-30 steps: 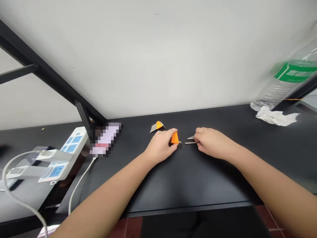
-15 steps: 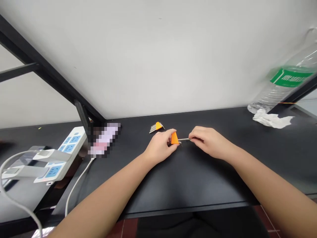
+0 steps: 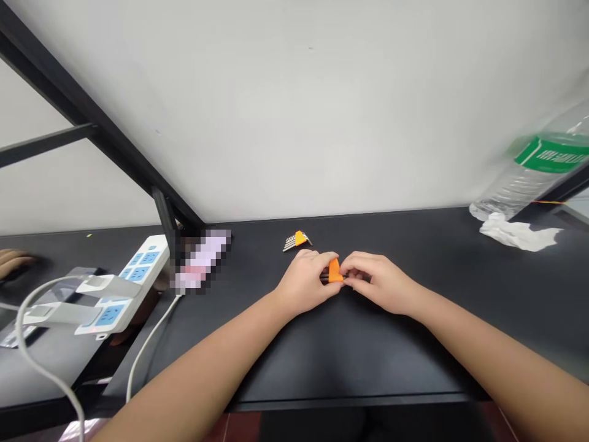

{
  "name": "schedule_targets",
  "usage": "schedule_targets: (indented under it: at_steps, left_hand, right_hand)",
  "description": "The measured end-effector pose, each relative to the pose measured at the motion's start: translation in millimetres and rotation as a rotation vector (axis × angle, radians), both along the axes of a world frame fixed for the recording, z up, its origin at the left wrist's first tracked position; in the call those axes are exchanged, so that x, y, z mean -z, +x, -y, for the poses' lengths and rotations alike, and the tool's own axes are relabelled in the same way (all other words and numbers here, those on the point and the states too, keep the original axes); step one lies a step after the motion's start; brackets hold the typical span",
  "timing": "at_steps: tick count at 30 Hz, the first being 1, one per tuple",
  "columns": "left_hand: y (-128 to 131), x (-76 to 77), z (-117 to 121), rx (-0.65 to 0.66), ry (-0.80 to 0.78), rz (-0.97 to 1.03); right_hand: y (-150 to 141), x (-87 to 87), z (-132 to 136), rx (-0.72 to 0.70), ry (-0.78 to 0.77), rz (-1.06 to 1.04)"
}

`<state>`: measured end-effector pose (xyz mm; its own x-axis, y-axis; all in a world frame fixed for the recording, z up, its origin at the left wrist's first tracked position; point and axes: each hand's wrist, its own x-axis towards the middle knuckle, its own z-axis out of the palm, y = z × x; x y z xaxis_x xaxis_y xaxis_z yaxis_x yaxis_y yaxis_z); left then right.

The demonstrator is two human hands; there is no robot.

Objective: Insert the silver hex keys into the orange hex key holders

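Observation:
Both hands meet over the black table. My left hand pinches a small orange hex-key holder between thumb and fingers. My right hand is closed against the holder's right side, its fingertips pressed on a thin metal hex key that is almost wholly hidden by the fingers. A second orange holder with several hex keys fanned out lies on the table just behind my left hand, untouched.
A white power strip with blue sockets and white cables lies at the left. A pixelated pink item sits beside it. A clear plastic bottle with green label and crumpled tissue stand far right. Another person's hand shows at the left edge.
My right hand picked a loose hex key from the table, carried it left and now presses against the orange holder in my left hand. The key's shaft has disappeared between the fingers.

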<state>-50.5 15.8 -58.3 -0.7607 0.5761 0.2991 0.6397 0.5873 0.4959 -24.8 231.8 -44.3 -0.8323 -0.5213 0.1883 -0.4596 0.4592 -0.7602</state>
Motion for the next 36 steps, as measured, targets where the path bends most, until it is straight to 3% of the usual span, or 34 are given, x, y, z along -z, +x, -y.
schedule_targets:
  at_steps: [5, 10, 15, 20, 36]
  left_hand:
    - [-1, 1.4, 1, -0.012, 0.043, -0.024]
    - [-1, 2.8, 2, 0.002, 0.030, -0.037]
    - [-4, 4.4, 2, -0.019, 0.028, 0.011]
    - [-10, 3.7, 5, -0.062, 0.025, 0.060]
    - [-13, 8.1, 6, -0.033, 0.011, 0.013]
  right_hand:
    - [-5, 6.2, -6, 0.087, -0.083, 0.212]
    - [-3, 2.5, -4, 0.084, -0.029, 0.150]
    - [-5, -4.0, -20, 0.098, 0.232, -0.141]
    - [-12, -3.6, -45, 0.135, 0.621, -0.158]
    - [-8, -2.6, -35, 0.191, 0.821, -0.201]
